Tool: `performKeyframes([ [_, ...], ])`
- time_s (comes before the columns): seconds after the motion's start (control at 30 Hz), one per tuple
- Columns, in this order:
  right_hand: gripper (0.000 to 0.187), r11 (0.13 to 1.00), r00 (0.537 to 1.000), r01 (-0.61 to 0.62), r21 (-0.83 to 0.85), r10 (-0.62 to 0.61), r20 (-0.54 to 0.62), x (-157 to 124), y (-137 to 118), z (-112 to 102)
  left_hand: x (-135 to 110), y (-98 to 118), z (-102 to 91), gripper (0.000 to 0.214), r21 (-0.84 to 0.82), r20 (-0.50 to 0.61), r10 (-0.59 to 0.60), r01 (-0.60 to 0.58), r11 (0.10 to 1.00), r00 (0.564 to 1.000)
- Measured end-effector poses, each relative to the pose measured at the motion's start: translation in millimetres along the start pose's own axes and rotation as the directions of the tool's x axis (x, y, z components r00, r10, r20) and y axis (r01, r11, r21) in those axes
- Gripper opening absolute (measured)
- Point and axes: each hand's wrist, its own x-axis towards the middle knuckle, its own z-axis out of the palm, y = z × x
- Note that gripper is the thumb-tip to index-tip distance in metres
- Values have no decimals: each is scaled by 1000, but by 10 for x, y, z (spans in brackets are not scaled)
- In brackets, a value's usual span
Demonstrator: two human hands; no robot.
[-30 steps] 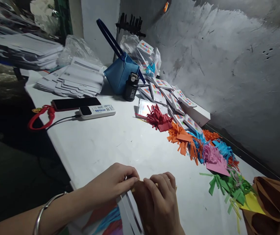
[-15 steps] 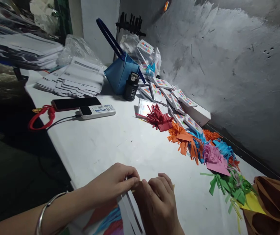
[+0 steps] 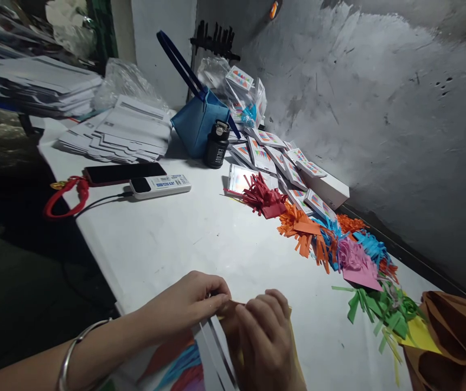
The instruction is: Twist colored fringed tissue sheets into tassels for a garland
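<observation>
At the bottom centre my left hand (image 3: 195,296) is closed, thumb and forefinger pinching the upper edge of a brownish-yellow sheet (image 3: 229,310). My right hand (image 3: 268,334), also closed with its fingers curled, holds the same sheet, whose yellow edge shows along the hand's right side. Under my left hand is a white box (image 3: 212,347) with long narrow flaps or edges at its opening. Its side carries a print of orange, blue, red and purple tassels. The lower parts of the box and sheet are cut off by the frame or hidden behind my hands.
Paper tassels (image 3: 306,231) in several colours line the table's right side, with printed white boxes (image 3: 263,157) behind. A black bottle (image 3: 217,145) stands by a blue bag (image 3: 198,122). Phone (image 3: 125,174), white device (image 3: 161,186) and flat white stacks (image 3: 122,127) lie left. Brown bag (image 3: 456,331) at right.
My right hand has shifted slightly away from my left, so a gap now shows between the fingertips. More of the brownish-yellow sheet is visible. The left hand has barely moved.
</observation>
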Motion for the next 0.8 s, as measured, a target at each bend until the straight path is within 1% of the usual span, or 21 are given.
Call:
performKeyframes([
  [0.03,30,998,998,-68,11,67,10,1,14,-2,-1,3,-4,28,17,-4,4,-4,1000,1000],
  [0.07,32,990,989,-141,21,140,53,-3,31,1,-3,4,-9,28,41,-5,10,-10,999,1000],
  [0.1,33,976,970,-216,31,211,122,-12,51,7,-6,2,-15,28,66,-6,18,-18,998,1000],
  [0.17,32,932,904,-359,44,336,265,-30,83,17,-17,-9,-26,26,110,-11,32,-31,993,999],
  [0.23,33,882,841,-466,69,418,344,-31,99,6,-38,-17,-32,26,132,-2,50,-49,990,999],
  [0.3,30,855,813,-508,106,435,387,-5,95,-35,-64,-7,-31,24,147,34,64,-68,987,997],
  [0.37,25,847,791,-517,124,417,448,41,78,-99,-92,24,-22,21,171,61,77,-86,982,995],
  [0.43,22,847,759,-523,91,416,501,86,54,-165,-113,63,-9,26,205,48,83,-91,974,995],
  [0.5,20,850,738,-525,39,432,518,119,33,-216,-125,98,0,27,238,23,81,-84,968,996],
  [0.57,21,862,743,-507,25,421,521,135,24,-244,-132,128,3,28,250,29,76,-81,965,997],
  [0.63,26,883,767,-465,63,366,527,135,33,-251,-138,159,-2,22,227,51,96,-105,968,994],
  [0.7,25,899,797,-422,119,305,521,124,56,-248,-145,192,-9,21,200,69,124,-136,970,990],
  [0.8,21,900,814,-404,164,271,514,98,91,-250,-155,237,-8,23,209,80,127,-141,968,989],
])
